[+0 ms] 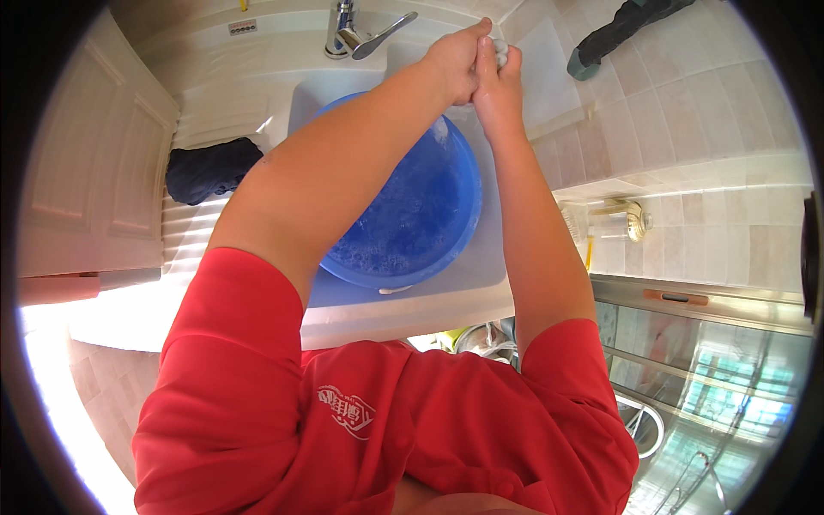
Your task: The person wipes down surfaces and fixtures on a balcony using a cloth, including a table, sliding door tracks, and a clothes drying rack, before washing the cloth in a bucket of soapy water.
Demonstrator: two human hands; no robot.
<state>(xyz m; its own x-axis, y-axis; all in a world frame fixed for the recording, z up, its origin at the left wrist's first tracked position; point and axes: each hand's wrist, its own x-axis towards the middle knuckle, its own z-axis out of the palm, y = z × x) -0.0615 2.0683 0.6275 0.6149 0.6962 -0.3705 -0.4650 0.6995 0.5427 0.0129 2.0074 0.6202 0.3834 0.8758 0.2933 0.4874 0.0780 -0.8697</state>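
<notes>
My left hand and my right hand are pressed together beyond the far right side of a blue plastic basin. Between them is a small whitish, bunched wet item, apparently a cloth; most of it is hidden by my fingers. The fingers of my right hand bend around it, while my left palm and fingers close against its other side. Soapy water with bubbles fills part of the basin, which sits in a white sink. My left forearm crosses over the basin.
A chrome faucet stands at the sink's back edge. Dark folded fabric lies on the ribbed washboard surface at left. A clear bottle is at right, near a glass sliding door. A dark object rests against the tiles.
</notes>
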